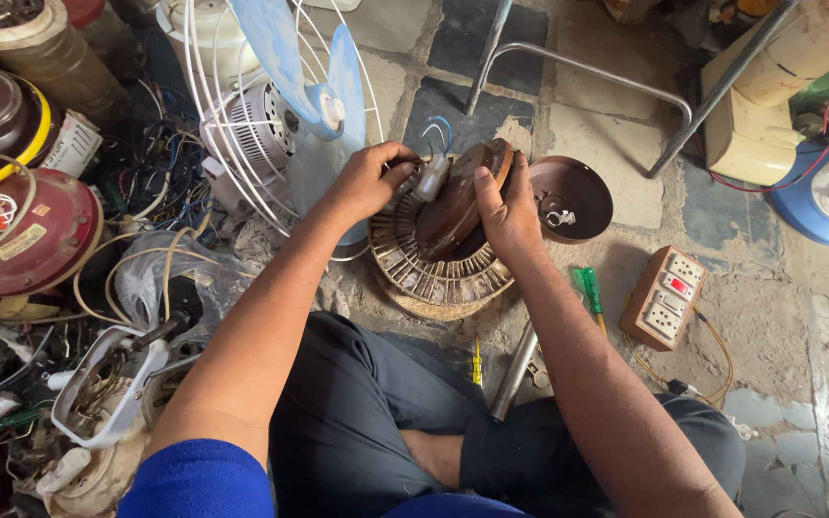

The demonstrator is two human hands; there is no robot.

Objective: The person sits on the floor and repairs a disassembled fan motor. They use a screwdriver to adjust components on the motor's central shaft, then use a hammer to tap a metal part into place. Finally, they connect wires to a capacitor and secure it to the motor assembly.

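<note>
A round ceiling-fan motor [434, 273] with a ribbed metal rim lies on the stone floor in front of me. A brown motor cover [458, 206] stands tilted on top of it. My right hand [508, 206] grips the cover's right edge. My left hand [371, 177] holds a small grey capacitor [431, 178] with blue and white wires at the cover's left side. Both forearms reach forward over my crossed legs.
A brown bowl-shaped cap [573, 197] with small parts lies to the right. A green screwdriver [588, 293], a switch-and-socket board [664, 297], a metal rod [513, 372] and a yellow screwdriver [476, 362] lie nearby. A blue-bladed table fan [280, 105] and tangled wires stand left.
</note>
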